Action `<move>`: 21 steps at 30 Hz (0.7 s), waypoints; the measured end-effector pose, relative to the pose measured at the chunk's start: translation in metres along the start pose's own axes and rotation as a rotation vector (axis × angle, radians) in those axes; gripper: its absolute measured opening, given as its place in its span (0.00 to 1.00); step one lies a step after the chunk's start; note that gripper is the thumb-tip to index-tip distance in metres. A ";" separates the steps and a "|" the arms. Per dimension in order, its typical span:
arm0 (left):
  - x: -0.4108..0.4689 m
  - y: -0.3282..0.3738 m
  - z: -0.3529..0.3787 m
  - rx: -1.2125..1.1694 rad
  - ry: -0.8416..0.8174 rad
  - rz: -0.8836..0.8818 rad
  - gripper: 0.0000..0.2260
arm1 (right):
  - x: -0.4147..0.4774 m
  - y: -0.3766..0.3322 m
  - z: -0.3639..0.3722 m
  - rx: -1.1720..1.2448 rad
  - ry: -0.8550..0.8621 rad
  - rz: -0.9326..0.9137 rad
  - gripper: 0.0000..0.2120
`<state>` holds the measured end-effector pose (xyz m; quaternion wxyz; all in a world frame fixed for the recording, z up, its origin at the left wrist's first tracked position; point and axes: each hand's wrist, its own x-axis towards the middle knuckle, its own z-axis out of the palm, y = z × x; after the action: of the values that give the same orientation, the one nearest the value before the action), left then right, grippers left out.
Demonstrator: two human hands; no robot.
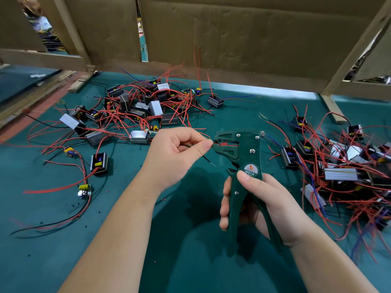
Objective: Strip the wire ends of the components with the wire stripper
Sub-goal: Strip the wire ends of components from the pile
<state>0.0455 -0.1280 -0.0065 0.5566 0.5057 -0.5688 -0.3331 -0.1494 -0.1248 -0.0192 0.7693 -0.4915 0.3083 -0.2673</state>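
Left hand [175, 153] pinches thumb to forefinger; right hand [260, 199] curled in a grip.

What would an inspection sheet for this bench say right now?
Surface: green mat covers the bench.
Job's things: wire stripper held upright, red wire tip at its head; left pile and right pile of small boxed parts.
Clutter: tiny red and black bits scattered on the mat.
Grippers: left hand pinches the red wire; right hand grips the stripper's handles.
Cables: loose wires, mostly red, some black and blue, tangled.
Surroundings: cardboard wall on a wooden frame.
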 end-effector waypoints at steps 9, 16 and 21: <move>0.001 -0.010 -0.002 0.231 -0.016 -0.050 0.10 | 0.005 0.007 0.012 0.079 0.187 0.066 0.23; 0.003 -0.013 -0.004 0.338 -0.183 -0.077 0.13 | 0.004 -0.004 0.007 0.209 0.221 0.144 0.24; 0.005 -0.019 -0.017 0.435 -0.114 -0.086 0.11 | -0.002 -0.012 -0.004 0.182 0.191 0.132 0.22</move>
<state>0.0662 -0.1347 -0.0202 0.3865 0.6180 -0.6357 -0.2541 -0.1544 -0.1305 -0.0086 0.7939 -0.3707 0.3861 -0.2887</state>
